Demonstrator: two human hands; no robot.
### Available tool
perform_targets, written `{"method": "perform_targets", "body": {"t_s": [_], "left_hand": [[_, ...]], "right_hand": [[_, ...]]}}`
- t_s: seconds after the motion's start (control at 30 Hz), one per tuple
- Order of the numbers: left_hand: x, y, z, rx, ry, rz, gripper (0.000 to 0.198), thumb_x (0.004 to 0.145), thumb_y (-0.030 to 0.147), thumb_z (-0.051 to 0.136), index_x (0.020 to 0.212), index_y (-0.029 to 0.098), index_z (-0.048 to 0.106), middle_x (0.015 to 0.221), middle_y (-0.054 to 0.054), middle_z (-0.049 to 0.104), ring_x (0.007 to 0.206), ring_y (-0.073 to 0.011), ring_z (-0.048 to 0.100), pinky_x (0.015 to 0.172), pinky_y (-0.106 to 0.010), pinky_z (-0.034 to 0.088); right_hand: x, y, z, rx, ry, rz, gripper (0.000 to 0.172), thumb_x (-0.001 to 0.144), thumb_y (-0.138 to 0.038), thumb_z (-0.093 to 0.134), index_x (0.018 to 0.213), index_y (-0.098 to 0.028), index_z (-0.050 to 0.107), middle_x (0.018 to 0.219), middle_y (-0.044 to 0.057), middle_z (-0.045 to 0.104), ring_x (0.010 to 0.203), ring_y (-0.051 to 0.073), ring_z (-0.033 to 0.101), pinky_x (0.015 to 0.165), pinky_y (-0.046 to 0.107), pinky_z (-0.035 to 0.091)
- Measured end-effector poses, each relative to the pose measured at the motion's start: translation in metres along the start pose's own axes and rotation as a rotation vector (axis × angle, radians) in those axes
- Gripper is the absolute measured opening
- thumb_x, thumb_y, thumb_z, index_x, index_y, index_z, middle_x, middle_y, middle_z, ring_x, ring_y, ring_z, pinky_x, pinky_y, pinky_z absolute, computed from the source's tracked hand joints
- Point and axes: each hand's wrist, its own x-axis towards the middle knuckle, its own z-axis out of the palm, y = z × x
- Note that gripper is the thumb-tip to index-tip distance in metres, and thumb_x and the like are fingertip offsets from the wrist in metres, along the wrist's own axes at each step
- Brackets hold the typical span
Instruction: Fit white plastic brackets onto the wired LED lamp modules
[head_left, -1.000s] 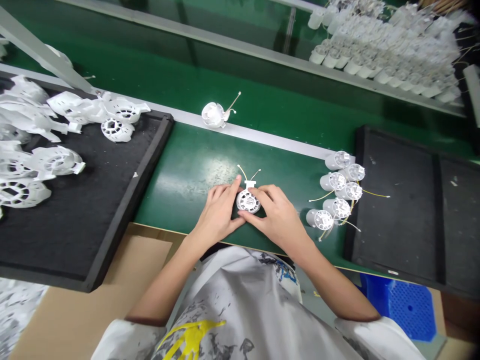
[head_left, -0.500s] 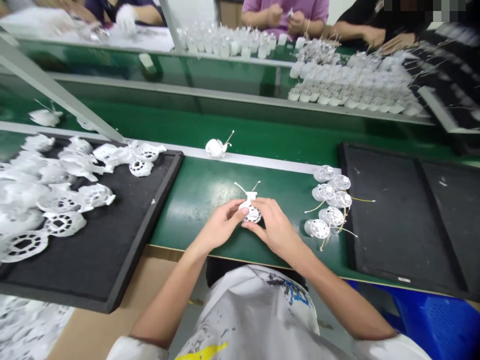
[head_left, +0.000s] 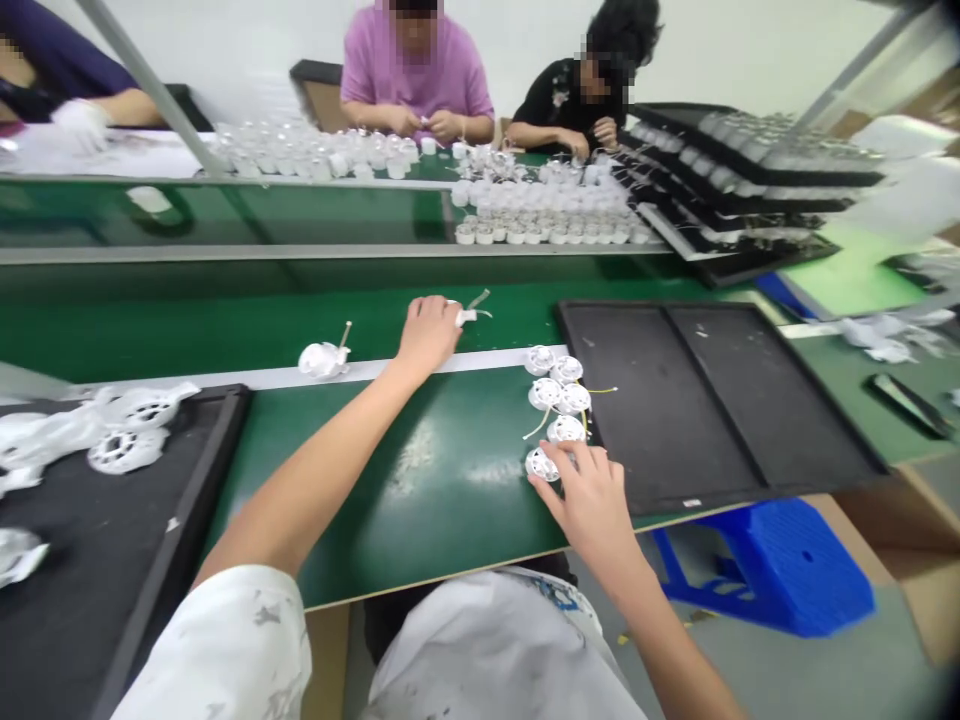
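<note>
My left hand is stretched out over the far side of the white strip, its fingers closed round a white plastic part with wires; the palm hides most of this part. My right hand has thumb and fingers round the nearest white round part of a small group at the right of the bench. Beyond it, several like white round parts with slotted tops and thin yellowish wires stand close together. Another white part with a wire lies on the white strip, left of my left hand.
A black tray with white slotted covers lies at the left. Another black tray borders the round parts at the right, with a blue stool below. Across the line, co-workers sit behind rows of white cups.
My hands have parted from the white part held between them. The left reached forward with a wired white part; the right moved to the round parts. The view turned right.
</note>
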Motion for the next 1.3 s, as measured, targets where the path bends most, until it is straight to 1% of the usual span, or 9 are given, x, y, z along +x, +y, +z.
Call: {"method": "perform_targets", "body": {"t_s": [0.2, 0.3, 0.4, 0.53, 0.77, 0.9, 0.97, 1.1, 1.3], "left_hand": [[-0.080, -0.053, -0.108, 0.274, 0.126, -0.097, 0.044, 0.106, 0.040, 0.052, 0.144, 0.019, 0.057, 0.130, -0.011, 0.065, 0.125, -0.0286, 0.058, 0.114, -0.047, 0.043], [-0.116, -0.109, -0.139, 0.272, -0.103, -0.282, 0.082, 0.087, 0.057, 0.078, 0.150, 0.011, 0.051, 0.145, -0.017, 0.057, 0.134, -0.0334, 0.054, 0.117, -0.049, 0.044], [-0.133, -0.141, -0.120, 0.226, -0.172, -0.333, 0.089, 0.089, 0.055, 0.075, 0.157, 0.009, 0.041, 0.154, -0.022, 0.050, 0.144, -0.0382, 0.049, 0.121, -0.053, 0.042], [-0.129, -0.150, -0.082, 0.219, 0.026, -0.322, 0.073, 0.100, 0.044, 0.062, 0.158, 0.008, 0.036, 0.155, -0.026, 0.048, 0.148, -0.0414, 0.046, 0.122, -0.058, 0.040], [-0.086, -0.190, -0.096, 0.268, 0.097, -0.406, 0.080, 0.097, 0.029, 0.073, 0.152, -0.009, 0.031, 0.160, -0.030, 0.036, 0.148, -0.0441, 0.040, 0.123, -0.066, 0.035], [-0.098, -0.142, -0.091, 0.308, 0.257, -0.333, 0.090, 0.090, 0.037, 0.080, 0.159, 0.004, 0.032, 0.172, -0.025, 0.022, 0.159, -0.0501, 0.019, 0.128, -0.073, 0.016], [-0.122, -0.092, -0.079, 0.191, 0.346, -0.246, 0.070, 0.096, 0.035, 0.070, 0.157, 0.016, 0.042, 0.162, -0.017, 0.044, 0.153, -0.0394, 0.038, 0.128, -0.061, 0.028], [-0.182, 0.003, -0.039, -0.231, -0.214, -0.090, 0.074, 0.094, 0.048, 0.075, 0.159, 0.031, 0.042, 0.151, -0.008, 0.060, 0.140, -0.0307, 0.057, 0.122, -0.050, 0.044], [-0.226, 0.050, 0.012, -0.211, -0.120, -0.120, 0.052, 0.105, 0.037, 0.062, 0.154, 0.035, 0.046, 0.146, -0.009, 0.061, 0.136, -0.0283, 0.059, 0.115, -0.049, 0.047]], "right_hand": [[0.009, -0.010, 0.023, 0.373, -0.141, -0.241, 0.040, 0.105, -0.036, 0.063, 0.143, -0.023, 0.063, 0.130, 0.014, 0.066, 0.113, 0.031, 0.062, 0.096, 0.047, 0.054], [0.030, -0.027, 0.033, 0.470, -0.201, -0.298, 0.046, 0.103, -0.035, 0.066, 0.148, -0.025, 0.058, 0.134, 0.011, 0.066, 0.117, 0.031, 0.063, 0.099, 0.048, 0.056], [0.058, -0.049, 0.043, 0.516, -0.209, -0.287, 0.052, 0.101, -0.035, 0.070, 0.150, -0.026, 0.055, 0.136, 0.011, 0.066, 0.122, 0.032, 0.062, 0.102, 0.050, 0.056], [0.079, -0.060, 0.048, 0.600, -0.210, -0.261, 0.055, 0.100, -0.032, 0.071, 0.151, -0.028, 0.052, 0.142, 0.009, 0.065, 0.127, 0.032, 0.061, 0.106, 0.051, 0.054], [0.060, -0.049, 0.043, 0.786, -0.234, -0.180, 0.048, 0.099, -0.035, 0.073, 0.145, -0.033, 0.058, 0.145, 0.004, 0.067, 0.130, 0.027, 0.060, 0.112, 0.049, 0.051], [0.054, -0.054, 0.051, 0.892, -0.132, -0.073, 0.033, 0.097, -0.038, 0.076, 0.129, -0.031, 0.068, 0.135, 0.002, 0.073, 0.126, 0.025, 0.063, 0.111, 0.046, 0.051], [0.053, -0.058, 0.053, 0.907, -0.113, -0.067, 0.024, 0.098, -0.035, 0.075, 0.122, -0.030, 0.071, 0.135, 0.003, 0.073, 0.126, 0.025, 0.063, 0.111, 0.047, 0.051], [0.056, -0.054, 0.039, 0.894, -0.178, -0.098, 0.034, 0.101, -0.037, 0.070, 0.134, -0.032, 0.067, 0.136, 0.002, 0.072, 0.126, 0.024, 0.063, 0.110, 0.045, 0.051], [0.090, -0.003, 0.008, 0.249, 0.079, 0.136, 0.039, 0.106, -0.043, 0.057, 0.141, -0.026, 0.065, 0.138, 0.013, 0.069, 0.127, 0.035, 0.056, 0.105, 0.054, 0.043]]}}
